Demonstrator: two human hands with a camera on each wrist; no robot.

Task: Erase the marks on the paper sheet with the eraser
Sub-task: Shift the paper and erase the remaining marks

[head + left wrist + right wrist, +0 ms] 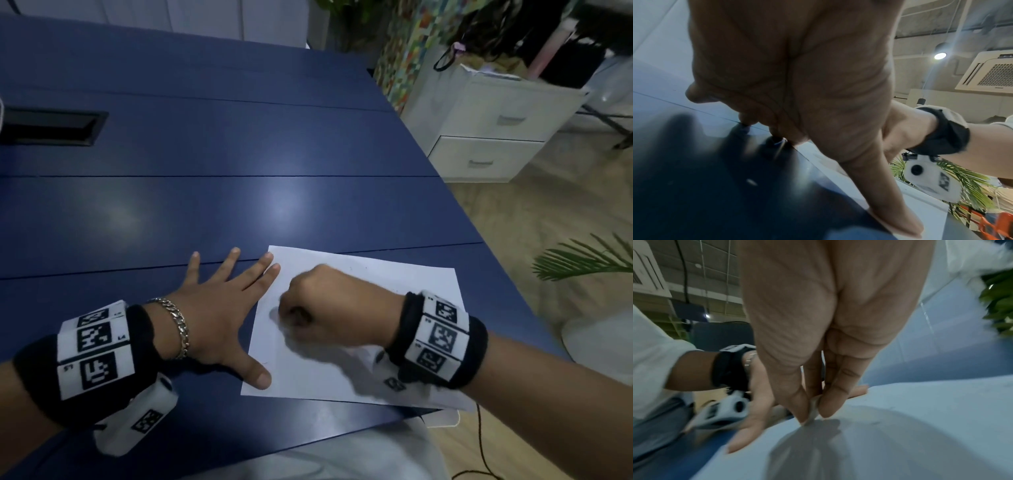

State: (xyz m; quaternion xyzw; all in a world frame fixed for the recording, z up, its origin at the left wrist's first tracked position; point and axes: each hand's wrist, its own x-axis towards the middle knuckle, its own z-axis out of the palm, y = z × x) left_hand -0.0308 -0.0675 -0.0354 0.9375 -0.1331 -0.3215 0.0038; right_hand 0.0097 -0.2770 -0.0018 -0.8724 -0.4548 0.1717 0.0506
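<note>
A white paper sheet (pixel 376 287) lies on the blue table (pixel 205 192) near its front right corner. My left hand (pixel 219 308) lies flat with fingers spread, its thumb and two fingertips pressing the sheet's left edge. My right hand (pixel 308 308) is curled into a fist over the middle-left of the sheet. In the right wrist view its thumb and fingers pinch a small whitish eraser (pixel 813 408) whose tip touches the paper (pixel 920 426). The marks are too faint to make out. The left wrist view shows my left thumb (pixel 885 203) on the paper's edge (pixel 920 203).
A black cable hatch (pixel 51 126) is set in the table at the far left. A white drawer cabinet (pixel 486 130) and a green plant (pixel 589 257) stand on the floor to the right. The table's front edge runs just under the sheet.
</note>
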